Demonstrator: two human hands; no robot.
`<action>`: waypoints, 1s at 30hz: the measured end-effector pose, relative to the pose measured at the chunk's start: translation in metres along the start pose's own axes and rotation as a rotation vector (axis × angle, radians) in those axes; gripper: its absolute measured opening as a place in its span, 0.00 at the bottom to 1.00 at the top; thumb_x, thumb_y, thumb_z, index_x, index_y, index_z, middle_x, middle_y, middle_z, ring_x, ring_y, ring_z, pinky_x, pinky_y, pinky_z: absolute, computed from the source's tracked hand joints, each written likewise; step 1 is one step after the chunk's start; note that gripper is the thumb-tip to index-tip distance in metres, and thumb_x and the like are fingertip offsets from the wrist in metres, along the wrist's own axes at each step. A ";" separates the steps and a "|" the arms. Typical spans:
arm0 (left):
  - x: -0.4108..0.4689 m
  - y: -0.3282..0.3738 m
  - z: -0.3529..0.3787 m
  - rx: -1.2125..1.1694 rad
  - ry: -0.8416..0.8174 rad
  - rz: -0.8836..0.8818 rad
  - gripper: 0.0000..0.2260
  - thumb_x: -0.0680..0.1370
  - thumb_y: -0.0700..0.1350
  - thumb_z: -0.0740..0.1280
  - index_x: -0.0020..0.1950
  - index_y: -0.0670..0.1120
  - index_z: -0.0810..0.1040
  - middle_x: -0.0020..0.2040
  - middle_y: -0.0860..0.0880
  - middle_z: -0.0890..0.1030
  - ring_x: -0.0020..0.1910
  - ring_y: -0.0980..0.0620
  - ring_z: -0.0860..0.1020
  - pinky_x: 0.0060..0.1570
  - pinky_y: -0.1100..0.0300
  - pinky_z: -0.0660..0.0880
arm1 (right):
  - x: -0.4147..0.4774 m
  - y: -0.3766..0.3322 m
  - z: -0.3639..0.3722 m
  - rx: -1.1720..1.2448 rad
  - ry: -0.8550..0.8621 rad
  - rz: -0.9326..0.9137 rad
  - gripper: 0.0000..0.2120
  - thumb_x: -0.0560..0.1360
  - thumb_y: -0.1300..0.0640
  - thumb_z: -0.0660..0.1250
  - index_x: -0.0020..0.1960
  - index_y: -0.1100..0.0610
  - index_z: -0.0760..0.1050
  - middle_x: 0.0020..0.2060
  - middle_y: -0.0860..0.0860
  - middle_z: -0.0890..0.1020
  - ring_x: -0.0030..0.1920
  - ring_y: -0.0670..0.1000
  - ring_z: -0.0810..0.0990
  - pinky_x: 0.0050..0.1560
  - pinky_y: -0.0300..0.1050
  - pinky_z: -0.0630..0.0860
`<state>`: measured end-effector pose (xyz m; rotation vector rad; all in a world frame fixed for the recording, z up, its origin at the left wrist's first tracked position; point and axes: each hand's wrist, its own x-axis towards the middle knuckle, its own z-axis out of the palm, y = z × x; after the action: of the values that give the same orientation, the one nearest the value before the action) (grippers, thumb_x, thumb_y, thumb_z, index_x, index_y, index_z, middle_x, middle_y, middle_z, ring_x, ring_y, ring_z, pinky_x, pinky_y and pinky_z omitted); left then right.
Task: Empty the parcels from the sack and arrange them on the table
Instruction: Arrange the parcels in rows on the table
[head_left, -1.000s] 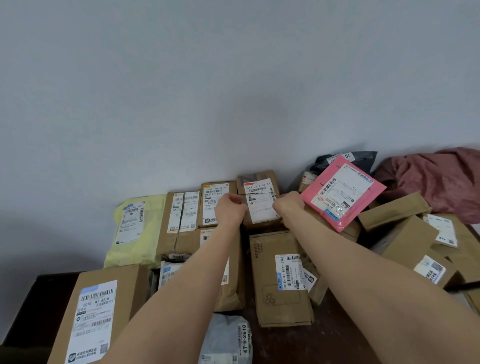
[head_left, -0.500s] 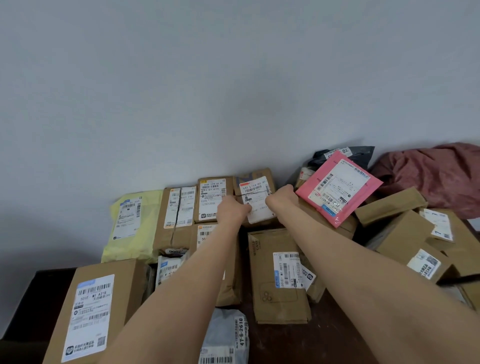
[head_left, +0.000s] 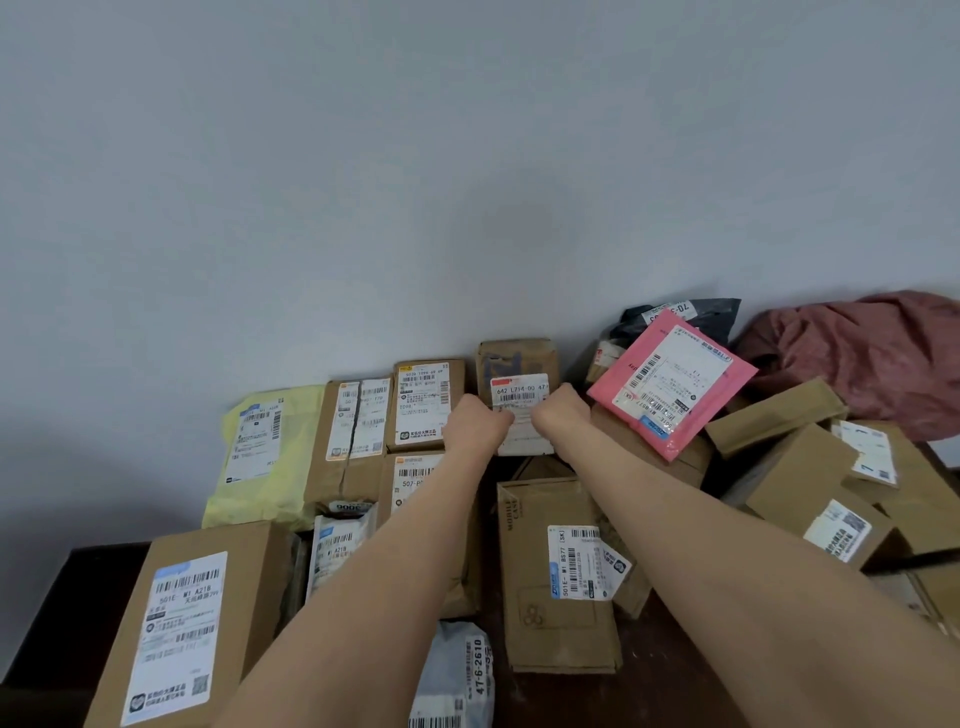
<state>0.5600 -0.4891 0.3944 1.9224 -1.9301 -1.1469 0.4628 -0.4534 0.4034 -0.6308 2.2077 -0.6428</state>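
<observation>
The left hand (head_left: 480, 423) and the right hand (head_left: 563, 415) each curl around one side of a small brown box (head_left: 519, 361), gripping it at the back of the table (head_left: 675, 691) by the wall. The box sits between a labelled carton (head_left: 428, 402) and a pink envelope (head_left: 670, 384), and the red sack (head_left: 857, 353) lies far right

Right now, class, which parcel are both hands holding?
The small brown box labelled 642, against the wall: left hand and right hand grip it.
</observation>
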 end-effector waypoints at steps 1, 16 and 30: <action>0.000 -0.001 0.001 0.012 0.002 0.008 0.17 0.76 0.47 0.66 0.61 0.41 0.72 0.55 0.43 0.79 0.53 0.45 0.77 0.47 0.56 0.74 | -0.002 0.000 0.001 0.003 -0.005 0.005 0.18 0.78 0.62 0.59 0.67 0.61 0.66 0.60 0.59 0.76 0.58 0.58 0.77 0.55 0.50 0.77; 0.000 0.009 -0.008 0.060 -0.071 0.025 0.09 0.77 0.43 0.61 0.50 0.39 0.77 0.49 0.40 0.80 0.43 0.45 0.77 0.39 0.59 0.68 | -0.018 -0.011 0.000 0.006 -0.095 -0.068 0.15 0.77 0.63 0.60 0.63 0.60 0.74 0.58 0.56 0.79 0.48 0.54 0.77 0.44 0.44 0.75; -0.064 0.086 0.026 -0.134 -0.195 0.240 0.15 0.74 0.46 0.67 0.55 0.38 0.79 0.53 0.40 0.81 0.56 0.43 0.78 0.56 0.51 0.75 | -0.056 0.019 -0.115 0.172 0.165 -0.190 0.17 0.77 0.64 0.59 0.64 0.57 0.75 0.63 0.54 0.77 0.63 0.55 0.74 0.58 0.43 0.70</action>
<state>0.4869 -0.4328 0.4540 1.5128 -2.0524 -1.3926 0.4046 -0.3767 0.4896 -0.7248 2.2283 -1.0031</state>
